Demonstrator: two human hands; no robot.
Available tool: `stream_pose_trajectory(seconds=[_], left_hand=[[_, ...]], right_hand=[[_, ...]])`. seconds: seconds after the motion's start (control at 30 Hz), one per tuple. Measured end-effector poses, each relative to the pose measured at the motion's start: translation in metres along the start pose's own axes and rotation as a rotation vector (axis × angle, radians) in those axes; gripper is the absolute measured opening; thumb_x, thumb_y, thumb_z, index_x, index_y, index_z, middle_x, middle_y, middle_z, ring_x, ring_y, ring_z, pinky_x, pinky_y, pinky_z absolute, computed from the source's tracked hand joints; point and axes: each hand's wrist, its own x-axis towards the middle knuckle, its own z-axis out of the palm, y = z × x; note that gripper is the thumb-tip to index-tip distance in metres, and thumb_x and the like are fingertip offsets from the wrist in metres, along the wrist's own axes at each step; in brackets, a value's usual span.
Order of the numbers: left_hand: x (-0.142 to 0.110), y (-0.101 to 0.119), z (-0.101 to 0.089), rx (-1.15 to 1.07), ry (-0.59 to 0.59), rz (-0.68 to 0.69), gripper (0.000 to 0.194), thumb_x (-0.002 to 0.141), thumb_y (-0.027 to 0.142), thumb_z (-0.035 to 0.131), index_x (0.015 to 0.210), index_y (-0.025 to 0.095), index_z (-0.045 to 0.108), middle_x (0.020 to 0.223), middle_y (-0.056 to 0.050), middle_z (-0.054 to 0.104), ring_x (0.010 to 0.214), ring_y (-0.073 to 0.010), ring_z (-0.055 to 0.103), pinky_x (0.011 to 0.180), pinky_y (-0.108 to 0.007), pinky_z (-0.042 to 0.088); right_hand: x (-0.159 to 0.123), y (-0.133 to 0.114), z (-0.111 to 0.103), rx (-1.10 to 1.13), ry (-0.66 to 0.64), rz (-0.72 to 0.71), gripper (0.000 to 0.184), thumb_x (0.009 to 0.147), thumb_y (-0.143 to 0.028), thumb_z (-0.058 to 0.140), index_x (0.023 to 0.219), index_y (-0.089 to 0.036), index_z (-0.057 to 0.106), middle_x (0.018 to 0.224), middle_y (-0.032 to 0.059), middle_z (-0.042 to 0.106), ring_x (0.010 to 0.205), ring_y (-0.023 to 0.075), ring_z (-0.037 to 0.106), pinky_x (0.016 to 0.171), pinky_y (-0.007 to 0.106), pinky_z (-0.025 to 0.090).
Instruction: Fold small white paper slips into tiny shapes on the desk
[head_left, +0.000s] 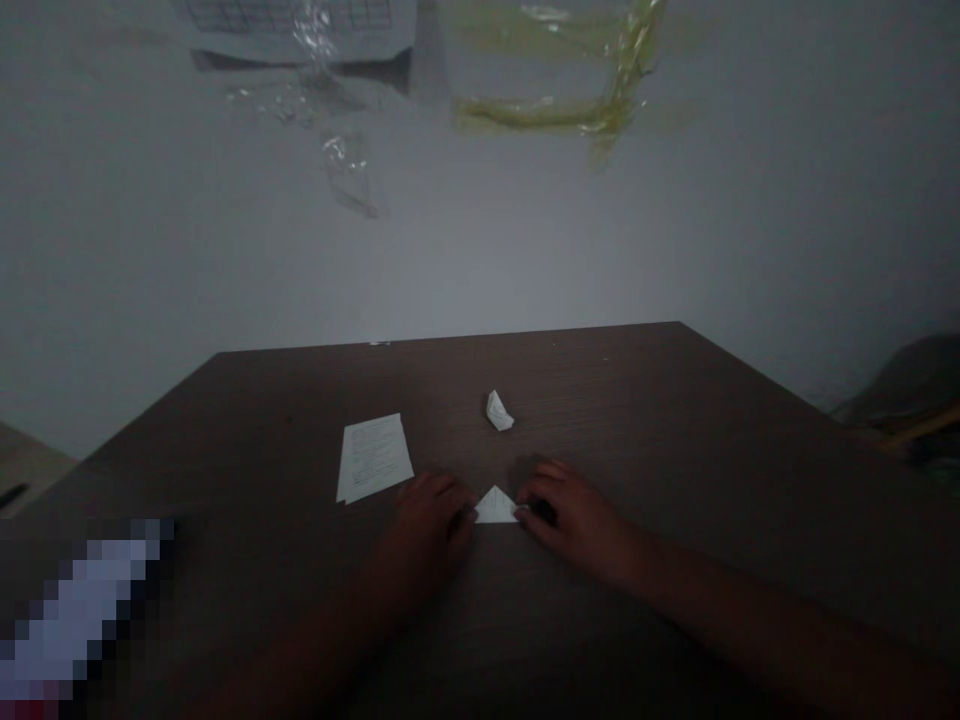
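Observation:
A small white sheet of paper folded into a triangle (496,508) lies on the table between my hands, its point facing away from me. My left hand (436,515) pinches the triangle's left corner between thumb and fingers. At the right corner, my right hand (559,508) does the same, thumb in front and fingers curled behind. Beyond them rests a small folded paper piece (499,411) with creased sides. Left of my left hand are printed paper sheets (375,458), stacked slightly askew.
The dark brown wooden table (675,420) reaches back to a pale wall (525,240) with tape remnants (540,115). A pixelated flat object (82,610) lies at the near left. Dim items (915,400) sit beyond the table's right edge.

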Motion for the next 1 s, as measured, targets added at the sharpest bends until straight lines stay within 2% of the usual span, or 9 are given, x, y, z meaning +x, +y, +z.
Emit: stream_pose_trajectory(seconds=[0.1, 0.2, 0.3, 0.4, 0.5, 0.63, 0.87, 1.0], left_hand=[[0.0, 0.003, -0.001, -0.022, -0.002, 0.04, 0.021, 0.097, 0.013, 0.062, 0.105, 0.025, 0.078, 0.113, -0.009, 0.078, 0.109, -0.0322, 0.071, 0.098, -0.047, 0.057], [-0.001, 0.006, -0.002, -0.012, -0.059, 0.107, 0.027, 0.098, 0.008, 0.058, 0.104, 0.025, 0.078, 0.114, -0.006, 0.079, 0.111, -0.029, 0.071, 0.1, -0.044, 0.055], [-0.002, 0.006, -0.006, -0.023, -0.132, 0.158, 0.025, 0.098, 0.006, 0.061, 0.105, 0.023, 0.079, 0.112, -0.006, 0.079, 0.111, -0.0282, 0.071, 0.1, -0.044, 0.055], [-0.004, 0.002, -0.01, -0.071, -0.152, 0.181, 0.026, 0.1, 0.006, 0.062, 0.111, 0.022, 0.079, 0.115, -0.006, 0.078, 0.115, -0.0277, 0.071, 0.104, -0.044, 0.054], [-0.004, -0.002, -0.012, -0.111, -0.13, 0.13, 0.022, 0.098, 0.008, 0.063, 0.109, 0.022, 0.077, 0.117, -0.006, 0.076, 0.116, -0.0266, 0.07, 0.104, -0.041, 0.056], [-0.003, -0.004, -0.011, -0.094, -0.091, 0.042, 0.007, 0.094, 0.015, 0.071, 0.093, 0.022, 0.073, 0.115, -0.007, 0.073, 0.113, -0.0288, 0.068, 0.101, -0.044, 0.056], [-0.008, 0.003, -0.002, -0.063, -0.036, -0.058, 0.005, 0.093, 0.02, 0.074, 0.091, 0.024, 0.071, 0.111, -0.007, 0.073, 0.108, -0.0304, 0.067, 0.098, -0.046, 0.056], [-0.008, 0.005, -0.002, -0.104, -0.059, -0.118, 0.007, 0.09, 0.016, 0.073, 0.09, 0.023, 0.071, 0.113, -0.008, 0.072, 0.109, -0.0308, 0.068, 0.099, -0.049, 0.056]], right_hand=[[0.0, 0.0, -0.001, -0.032, -0.006, -0.019, 0.005, 0.104, -0.019, 0.073, 0.102, -0.021, 0.077, 0.101, 0.0066, 0.071, 0.101, 0.0257, 0.067, 0.092, 0.041, 0.055], [0.001, 0.001, -0.003, -0.123, -0.038, -0.068, 0.015, 0.108, -0.021, 0.069, 0.1, -0.021, 0.081, 0.1, 0.0078, 0.072, 0.1, 0.0263, 0.066, 0.097, 0.045, 0.055], [0.001, -0.002, -0.007, -0.225, -0.062, -0.069, 0.016, 0.109, -0.024, 0.069, 0.104, -0.022, 0.084, 0.102, 0.0096, 0.073, 0.104, 0.0299, 0.065, 0.099, 0.05, 0.054], [-0.001, -0.009, -0.015, -0.284, -0.091, -0.055, 0.018, 0.11, -0.026, 0.068, 0.108, -0.021, 0.085, 0.106, 0.0116, 0.075, 0.11, 0.0335, 0.063, 0.098, 0.053, 0.054], [-0.003, -0.014, -0.021, -0.287, -0.116, -0.06, 0.018, 0.11, -0.026, 0.068, 0.113, -0.021, 0.085, 0.112, 0.0123, 0.075, 0.112, 0.034, 0.062, 0.096, 0.052, 0.054], [-0.005, -0.014, -0.019, -0.256, -0.089, -0.066, 0.012, 0.105, -0.025, 0.074, 0.11, -0.022, 0.084, 0.11, 0.0119, 0.075, 0.11, 0.0331, 0.064, 0.097, 0.051, 0.055], [-0.006, -0.011, -0.012, -0.121, -0.078, -0.07, 0.01, 0.105, -0.019, 0.071, 0.1, -0.021, 0.079, 0.104, 0.0089, 0.072, 0.106, 0.0294, 0.067, 0.097, 0.048, 0.057], [-0.006, -0.007, -0.008, -0.04, -0.04, -0.023, 0.007, 0.1, -0.016, 0.074, 0.103, -0.022, 0.077, 0.105, 0.0084, 0.072, 0.108, 0.0294, 0.067, 0.095, 0.046, 0.058]])
